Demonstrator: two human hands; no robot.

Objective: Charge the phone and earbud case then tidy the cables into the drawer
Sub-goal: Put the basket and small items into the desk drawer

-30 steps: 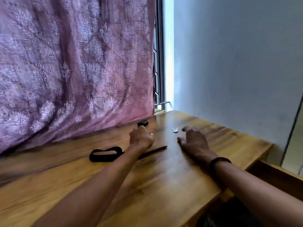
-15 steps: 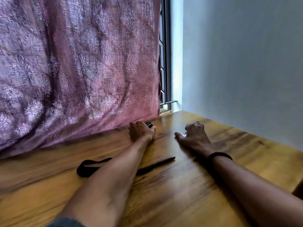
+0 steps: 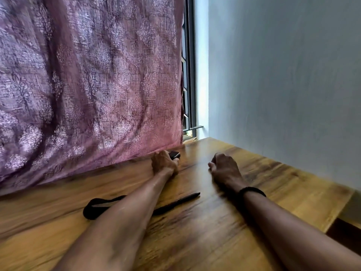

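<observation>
A small black earbud case (image 3: pixel 174 154) lies at the far edge of the wooden table (image 3: pixel 195 231), right against the curtain. My left hand (image 3: pixel 163 162) is stretched out to it, with the fingers curled round its near side. My right hand (image 3: pixel 224 169) rests on the table to the right, its fingers curled under; what is beneath them is hidden. A flat black cable (image 3: pixel 97 207) loops on the table under my left forearm, and its straight end (image 3: pixel 185 198) sticks out between my arms. No phone is in view.
A purple patterned curtain (image 3: pixel 88 94) hangs along the table's far edge. A window frame (image 3: pixel 190 75) and a pale wall (image 3: pixel 283 85) close off the right. The table's right edge (image 3: pixel 340 208) drops to a darker ledge.
My left hand has moved forward from above the cable to the earbud case. My right hand has slid forward over the small white piece, which no longer shows, and its fingers have curled.
</observation>
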